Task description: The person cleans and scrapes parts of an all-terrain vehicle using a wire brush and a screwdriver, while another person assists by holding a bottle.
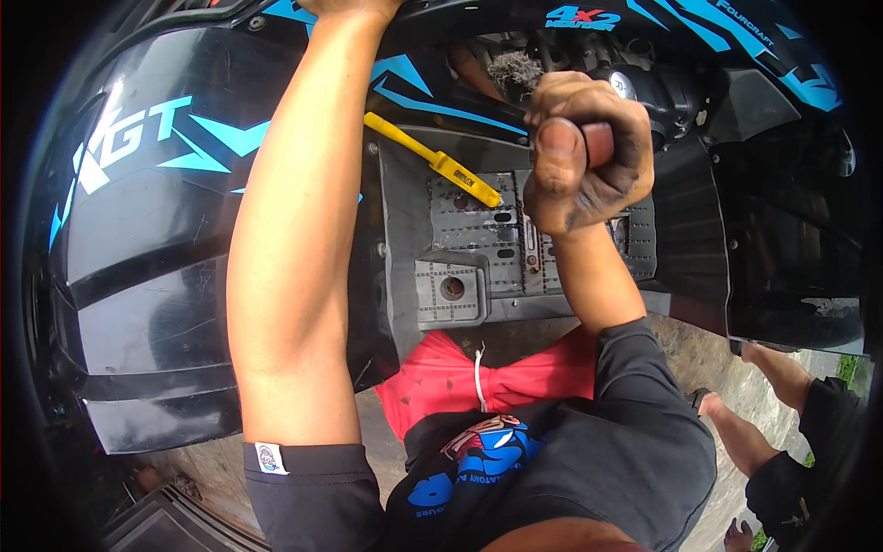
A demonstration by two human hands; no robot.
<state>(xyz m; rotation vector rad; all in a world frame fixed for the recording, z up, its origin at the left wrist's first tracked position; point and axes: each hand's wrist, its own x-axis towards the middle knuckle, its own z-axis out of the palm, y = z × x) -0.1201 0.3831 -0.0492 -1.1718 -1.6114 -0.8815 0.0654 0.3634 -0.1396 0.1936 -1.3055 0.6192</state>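
Though grimy, curled right fingers (593, 103) above a slotted, ridged grey footboard (475, 253).

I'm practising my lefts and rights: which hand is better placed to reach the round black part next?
Probably the right hand. In this view it appears beside the round black part, though its fingers look curled around a reddish-brown piece. The left hand is farther away, partly cut off.

We stretch our left arm (299, 221) far forward, with our left hand (354, 5) mostly cut off. Our right arm (600, 276) reaches forward too, our dirty right hand (593, 152) curled up.
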